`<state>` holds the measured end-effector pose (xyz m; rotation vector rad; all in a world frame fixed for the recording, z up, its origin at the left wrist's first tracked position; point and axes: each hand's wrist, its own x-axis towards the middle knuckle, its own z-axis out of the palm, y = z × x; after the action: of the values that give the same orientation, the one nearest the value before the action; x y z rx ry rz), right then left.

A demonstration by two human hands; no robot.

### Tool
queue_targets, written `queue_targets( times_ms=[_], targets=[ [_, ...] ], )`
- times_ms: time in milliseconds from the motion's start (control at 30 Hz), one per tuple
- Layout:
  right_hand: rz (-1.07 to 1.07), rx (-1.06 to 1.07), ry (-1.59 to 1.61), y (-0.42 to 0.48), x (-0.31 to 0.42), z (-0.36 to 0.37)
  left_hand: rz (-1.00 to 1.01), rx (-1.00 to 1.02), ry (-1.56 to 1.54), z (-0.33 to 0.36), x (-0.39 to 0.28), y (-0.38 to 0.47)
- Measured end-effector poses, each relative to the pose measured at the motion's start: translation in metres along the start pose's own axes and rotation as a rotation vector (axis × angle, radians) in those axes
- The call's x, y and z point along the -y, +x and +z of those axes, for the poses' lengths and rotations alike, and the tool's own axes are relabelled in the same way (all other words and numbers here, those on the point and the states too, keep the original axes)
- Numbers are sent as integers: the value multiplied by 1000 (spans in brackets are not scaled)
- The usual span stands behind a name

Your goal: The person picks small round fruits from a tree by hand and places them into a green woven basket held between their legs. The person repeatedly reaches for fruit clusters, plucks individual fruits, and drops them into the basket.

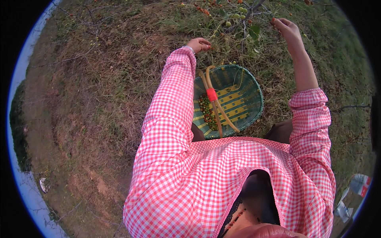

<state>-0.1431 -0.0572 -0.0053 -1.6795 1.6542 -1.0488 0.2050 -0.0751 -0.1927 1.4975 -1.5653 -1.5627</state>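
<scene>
My left hand (pixel 200 45) reaches out past the basket, fingers bent together beside thin twigs. My right hand (pixel 286 29) is raised at the upper right, its fingertips pinched close to a thorny branch (pixel 255 8). Red spots show at the fingertips of both hands; whether these are fruit or nails I cannot tell. Round green fruits (pixel 237 15) and a green leaf (pixel 254 32) hang on the branch between the hands. Below them stands a green and yellow woven basket (pixel 258 98). Small green and reddish-brown fruits (pixel 207 111) lie along its left side, partly covered by my sleeve.
The basket's bent handle (pixel 224 114), bound with red tape (pixel 211 94), arches over its opening. Dry grass and bare soil (pixel 101 184) surround me. Another thorny bush (pixel 92 23) with small fruits grows at the upper left. Pale plastic litter (pixel 343 211) lies at the lower right.
</scene>
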Motion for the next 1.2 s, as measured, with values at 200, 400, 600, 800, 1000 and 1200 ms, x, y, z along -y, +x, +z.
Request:
queue_targets(
  times_ms=[200,400,600,800,1000,1200],
  targets=[
    [29,18,-24,-2,4,-2,-126,-339,185,-2,25,-1],
    [47,77,-10,3,1,-8,24,-443,79,-41,25,-71],
    [-34,5,17,0,2,-2,-368,447,484,-35,3,-154],
    [55,78,9,-3,11,-6,120,-263,257,-50,-44,-85],
    [63,39,-21,-12,16,-3,36,-234,215,-13,-64,-8],
    [83,51,-10,-15,19,-3,-12,-119,111,-4,-56,16]
  ],
)
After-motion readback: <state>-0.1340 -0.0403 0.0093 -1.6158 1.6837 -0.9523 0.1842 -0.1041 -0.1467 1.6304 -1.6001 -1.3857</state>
